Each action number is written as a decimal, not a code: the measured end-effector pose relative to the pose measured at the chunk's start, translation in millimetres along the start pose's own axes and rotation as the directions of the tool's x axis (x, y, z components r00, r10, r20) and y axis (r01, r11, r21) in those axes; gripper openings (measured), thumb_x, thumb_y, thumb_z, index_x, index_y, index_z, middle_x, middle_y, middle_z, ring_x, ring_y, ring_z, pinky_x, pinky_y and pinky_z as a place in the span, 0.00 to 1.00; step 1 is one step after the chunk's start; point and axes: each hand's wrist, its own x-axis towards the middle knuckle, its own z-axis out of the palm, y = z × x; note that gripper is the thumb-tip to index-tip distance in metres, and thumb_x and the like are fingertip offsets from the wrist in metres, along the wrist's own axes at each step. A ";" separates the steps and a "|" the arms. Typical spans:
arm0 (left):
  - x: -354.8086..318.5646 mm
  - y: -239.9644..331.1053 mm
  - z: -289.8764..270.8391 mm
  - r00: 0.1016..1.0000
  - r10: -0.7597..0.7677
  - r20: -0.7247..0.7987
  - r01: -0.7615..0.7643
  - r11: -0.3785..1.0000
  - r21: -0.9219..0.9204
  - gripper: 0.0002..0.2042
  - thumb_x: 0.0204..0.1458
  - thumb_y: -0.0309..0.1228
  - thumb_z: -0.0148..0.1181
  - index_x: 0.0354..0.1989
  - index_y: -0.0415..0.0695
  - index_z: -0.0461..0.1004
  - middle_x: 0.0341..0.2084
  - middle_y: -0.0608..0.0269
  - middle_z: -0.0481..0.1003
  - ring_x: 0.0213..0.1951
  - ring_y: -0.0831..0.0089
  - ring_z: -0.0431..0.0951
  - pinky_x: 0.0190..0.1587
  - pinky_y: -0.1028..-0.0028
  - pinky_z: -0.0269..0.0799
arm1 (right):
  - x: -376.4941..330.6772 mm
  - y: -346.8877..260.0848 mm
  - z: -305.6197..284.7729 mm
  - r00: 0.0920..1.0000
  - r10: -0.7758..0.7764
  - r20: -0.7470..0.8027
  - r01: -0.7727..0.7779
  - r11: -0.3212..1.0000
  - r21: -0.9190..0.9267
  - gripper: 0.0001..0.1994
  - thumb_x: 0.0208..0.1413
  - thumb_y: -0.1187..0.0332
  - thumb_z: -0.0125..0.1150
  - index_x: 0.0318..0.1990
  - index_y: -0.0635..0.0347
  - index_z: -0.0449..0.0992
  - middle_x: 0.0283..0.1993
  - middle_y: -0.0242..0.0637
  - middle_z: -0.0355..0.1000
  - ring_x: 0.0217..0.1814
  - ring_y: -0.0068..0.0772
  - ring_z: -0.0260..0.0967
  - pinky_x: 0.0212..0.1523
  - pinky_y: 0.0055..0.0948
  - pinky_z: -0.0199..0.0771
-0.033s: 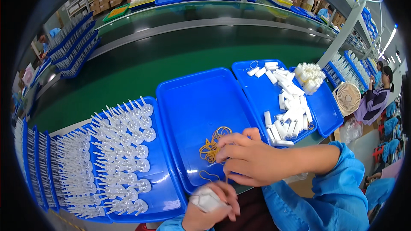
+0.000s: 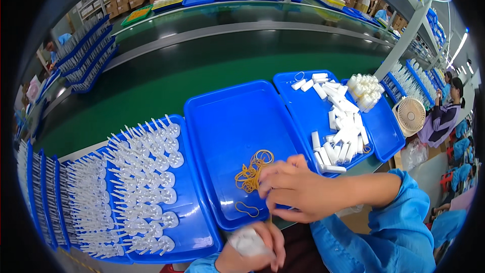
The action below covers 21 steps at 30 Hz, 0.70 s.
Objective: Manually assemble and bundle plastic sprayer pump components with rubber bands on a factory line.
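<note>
My left hand (image 2: 255,250) is closed around a white rounded piece (image 2: 246,241), smeared by motion, so its exact kind is unclear. Just above it, my right hand (image 2: 298,192) has its fingers curled downward. A short tan strand, seemingly a rubber band (image 2: 270,218), runs from the right fingers toward the left hand. Beside the right fingertips, a tangle of yellow-brown rubber bands (image 2: 248,177) lies in a blue tray (image 2: 237,121). One loose rubber band (image 2: 247,209) rests nearer me in that tray.
To the left, clear plastic pieces with thin stems (image 2: 146,187) stand in rows in blue trays. On the right, another blue tray (image 2: 298,103) holds white blocks (image 2: 343,131). Beyond are bundled whitish pieces (image 2: 366,91), a fan (image 2: 410,116) and a green belt (image 2: 166,81).
My left hand has shifted slightly down and right, uncovering more of the loose rubber band. My right hand has moved a little to the right.
</note>
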 end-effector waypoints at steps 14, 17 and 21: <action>28.3 -20.1 16.7 0.886 0.335 -0.319 0.106 0.524 0.845 0.49 0.34 0.16 0.56 0.65 0.43 0.29 0.25 0.63 0.66 0.30 0.74 0.71 0.34 0.78 0.67 | -43.7 -45.5 11.3 0.962 -0.270 0.048 0.209 0.834 0.511 0.21 0.54 0.70 0.50 0.52 0.77 0.61 0.20 0.34 0.62 0.17 0.33 0.59 0.27 0.37 0.62; 29.4 -7.9 22.4 0.878 0.328 -0.349 -0.010 0.742 0.671 0.51 0.38 0.17 0.59 0.65 0.50 0.27 0.25 0.61 0.67 0.22 0.74 0.69 0.23 0.77 0.69 | -57.4 -34.8 28.2 0.936 -0.350 0.030 0.158 0.495 0.854 0.18 0.49 0.70 0.53 0.48 0.69 0.67 0.31 0.42 0.66 0.28 0.39 0.64 0.31 0.38 0.63; 28.3 -19.2 16.8 0.814 0.506 -0.287 -0.234 0.737 0.634 0.52 0.40 0.16 0.59 0.65 0.54 0.24 0.25 0.60 0.67 0.18 0.74 0.68 0.17 0.76 0.68 | -72.7 -7.0 39.4 0.951 0.112 -0.288 0.309 -0.319 0.896 0.20 0.55 0.79 0.43 0.57 0.68 0.60 0.43 0.50 0.70 0.31 0.40 0.71 0.33 0.30 0.68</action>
